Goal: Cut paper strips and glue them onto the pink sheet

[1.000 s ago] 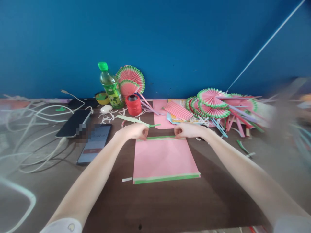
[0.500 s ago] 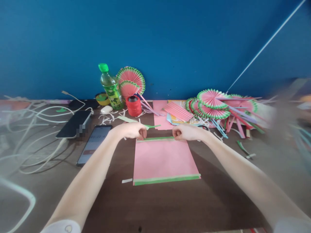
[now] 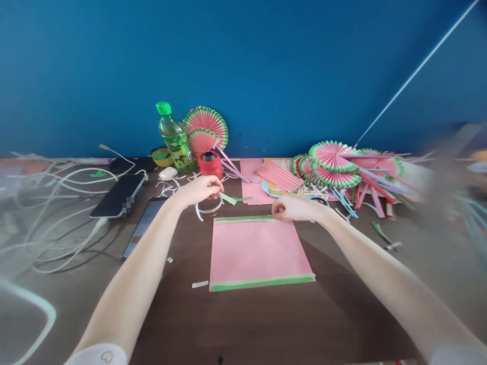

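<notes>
A pink paper sheet (image 3: 258, 251) lies flat on the dark table, with a green and pale strip along its near edge (image 3: 262, 282) and another along its far edge (image 3: 243, 219). My left hand (image 3: 201, 190) is beyond the sheet's far left corner, thumb and fingers closed on a pale green paper strip (image 3: 229, 199). That strip's left part is hidden by the hand. At the far right corner, the curled fingers of my right hand (image 3: 291, 208) pinch the sheet's edge. A thin darker green strip (image 3: 243, 198) lies between the hands.
Behind the hands stand a red thread spool (image 3: 210, 165), a green-capped bottle (image 3: 177, 144) and pleated paper fans (image 3: 205, 126). More fans (image 3: 333, 162) and paper sticks are heaped right. Phones (image 3: 119, 195) and white cables (image 3: 61, 203) lie left. White scraps are scattered about.
My left hand has left the sheet's far edge, moving up and left onto the pale green strip. The right hand stays at the far right corner. The sheet lies as before.
</notes>
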Demonstrator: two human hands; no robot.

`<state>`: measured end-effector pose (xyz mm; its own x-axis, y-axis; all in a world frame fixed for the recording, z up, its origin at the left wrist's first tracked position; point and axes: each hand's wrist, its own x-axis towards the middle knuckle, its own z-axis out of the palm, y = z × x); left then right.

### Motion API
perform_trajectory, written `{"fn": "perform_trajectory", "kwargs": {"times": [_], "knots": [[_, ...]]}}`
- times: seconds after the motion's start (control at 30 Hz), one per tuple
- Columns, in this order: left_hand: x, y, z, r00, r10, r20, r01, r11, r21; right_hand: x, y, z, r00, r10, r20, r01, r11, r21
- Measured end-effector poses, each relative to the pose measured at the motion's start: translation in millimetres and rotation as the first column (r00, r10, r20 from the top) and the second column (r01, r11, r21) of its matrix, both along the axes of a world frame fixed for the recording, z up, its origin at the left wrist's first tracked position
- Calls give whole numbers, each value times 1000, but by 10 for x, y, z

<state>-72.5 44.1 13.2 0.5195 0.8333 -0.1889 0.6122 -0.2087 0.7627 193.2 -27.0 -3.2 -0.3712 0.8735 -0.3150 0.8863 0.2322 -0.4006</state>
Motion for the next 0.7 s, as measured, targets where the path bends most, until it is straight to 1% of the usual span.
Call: {"fn": "perform_trajectory", "kwargs": {"times": [0.03,0.1,0.17,0.23,0.27,0.33,0.4,0.47,0.5,0.53,0.57,0.6,0.67,0.7], "knots": [[-13,-3,17,992,2,-127,5,998,57,4,2,9,1000,-2,-3,2,1000,-13],[-20,-19,31,935,13,-354,36,991,131,11,9,30,1000,-10,-15,9,999,-30],[-4,-38,12,864,0,-503,75,989,129,11,21,57,999,-16,-32,15,1000,-23],[11,-44,-27,818,-48,-573,124,988,94,1,39,86,999,-27,-46,27,1000,-6],[11,-39,-47,810,-67,-583,147,985,91,-5,49,98,998,-38,-53,38,999,0],[-13,-13,-67,830,-65,-554,162,979,127,-17,73,118,995,-71,-72,72,997,14],[-62,22,-54,891,-6,-453,95,980,175,-22,98,131,989,-102,-108,107,993,45],[-113,54,-16,958,103,-269,-58,983,172,-22,118,144,980,-120,-159,134,988,81],[-132,68,6,974,171,-149,-149,978,148,-22,125,153,975,-125,-186,145,984,99],[-144,79,27,969,245,-17,-242,964,111,-21,129,162,969,-128,-213,156,981,118],[-150,90,46,944,308,119,-316,947,55,-21,131,173,963,-132,-234,166,977,135],[-149,100,61,902,352,251,-360,933,-16,-21,131,183,959,-136,-249,178,972,154],[-138,121,85,783,405,473,-364,914,-180,-22,126,198,955,-143,-261,195,963,184],[-131,131,95,718,429,548,-343,903,-258,-22,124,200,954,-146,-262,200,961,191]]}}
